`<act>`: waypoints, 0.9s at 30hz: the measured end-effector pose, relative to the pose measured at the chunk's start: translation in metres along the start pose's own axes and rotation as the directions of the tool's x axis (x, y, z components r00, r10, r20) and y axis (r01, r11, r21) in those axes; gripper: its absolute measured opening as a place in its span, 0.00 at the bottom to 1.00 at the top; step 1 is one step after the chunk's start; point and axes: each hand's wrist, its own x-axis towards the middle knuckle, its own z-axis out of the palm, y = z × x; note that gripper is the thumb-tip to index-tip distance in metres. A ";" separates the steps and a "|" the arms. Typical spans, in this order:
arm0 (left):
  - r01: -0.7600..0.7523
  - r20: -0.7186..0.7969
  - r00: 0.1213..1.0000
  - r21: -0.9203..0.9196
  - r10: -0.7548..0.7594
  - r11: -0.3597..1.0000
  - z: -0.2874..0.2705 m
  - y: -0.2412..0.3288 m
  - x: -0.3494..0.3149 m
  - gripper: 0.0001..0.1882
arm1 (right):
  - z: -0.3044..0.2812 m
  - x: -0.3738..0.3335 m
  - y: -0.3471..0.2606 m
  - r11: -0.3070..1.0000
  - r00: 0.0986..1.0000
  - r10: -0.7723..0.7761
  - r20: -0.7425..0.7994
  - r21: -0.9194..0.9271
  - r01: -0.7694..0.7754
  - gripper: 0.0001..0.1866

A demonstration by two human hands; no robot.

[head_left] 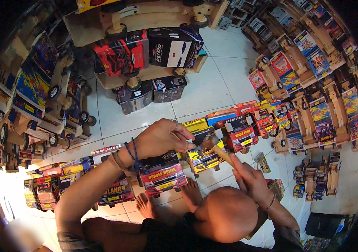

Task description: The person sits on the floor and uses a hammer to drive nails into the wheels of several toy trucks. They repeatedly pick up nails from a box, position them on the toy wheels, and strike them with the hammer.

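My left hand is raised over a row of toy trucks, thumb and fingertips pressed together. Whatever sits in that pinch is too small to make out. From the right, my right hand grips the handle of a hammer, its head close to the left fingertips. Beneath the hammer stands a yellow and black toy truck. A red and black toy truck is under my left wrist, and another red and black toy truck stands to the right of the hammer head.
More toy trucks continue the row at the left. Stacked toy trucks rise along the left side, with others at the right. Large wooden truck bodies stand far ahead on the tiled floor. My bare feet are beside the row.
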 end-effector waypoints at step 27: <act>-0.100 0.157 0.988 0.686 -0.013 0.720 -0.023 0.070 0.008 0.24 | 0.109 -0.317 0.067 0.148 -0.180 0.874 -0.451 0.601 -0.785 0.24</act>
